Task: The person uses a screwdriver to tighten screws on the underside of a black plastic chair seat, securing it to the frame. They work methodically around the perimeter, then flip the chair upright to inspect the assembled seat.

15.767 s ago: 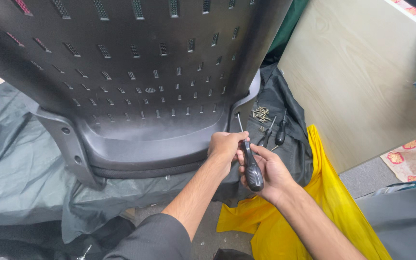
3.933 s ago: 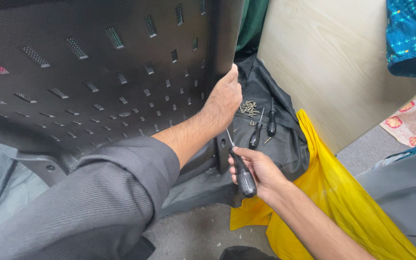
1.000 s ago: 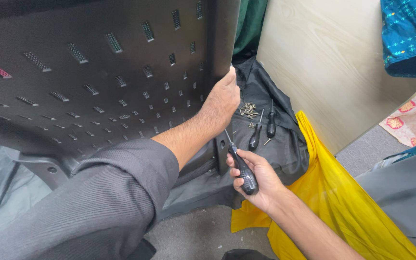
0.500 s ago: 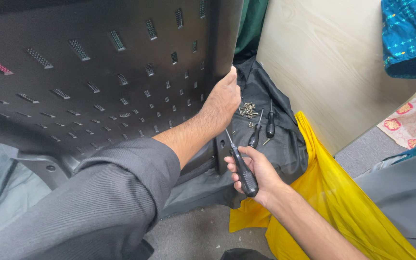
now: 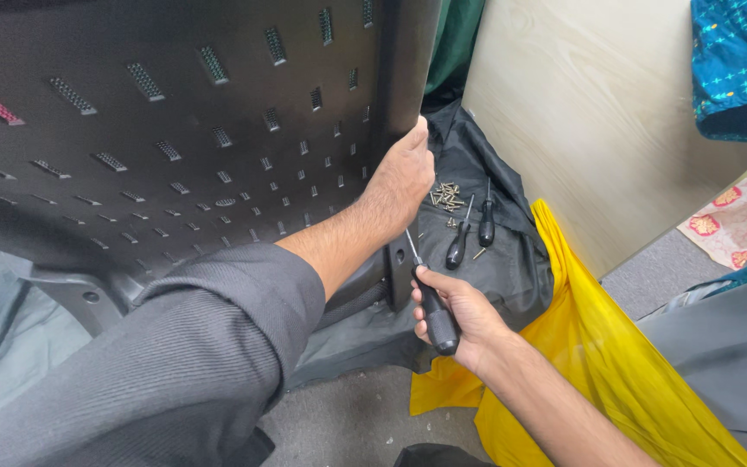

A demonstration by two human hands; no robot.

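The black-handled screwdriver [image 5: 432,303] sits in the right hand [image 5: 464,313], whose fingers are wrapped tight round the grip, with the metal shaft angled up and left toward the lower right edge of the black perforated chair back [image 5: 183,147]; the tip goes out of sight behind the left hand, so whether it is seated in a screw cannot be told. The left hand [image 5: 401,177] is clasped over that same edge of the chair back, thumb on the near face and fingers curled behind, bracing the panel upright. Just beyond the hands, on a dark plastic sheet [image 5: 512,259] spread over the floor, lie two more screwdrivers [image 5: 470,232] side by side, and a small heap of loose screws [image 5: 445,195] near their tips. A yellow bag [image 5: 581,346] lies crumpled to the right of the sheet, against a pale wooden panel [image 5: 581,112], with grey carpet [image 5: 339,424] below. The risk I see is the tip slipping off: the shaft runs close under the bracing palm, so a skid under pressure could jab the left hand or gouge the plastic. The panel seems to rest mostly on that single clasp, and if it shifts, the driver would lose its line. The loose screws sit on slack, wrinkled plastic, and a nudge from a wrist or the chair could scatter them into the folds.
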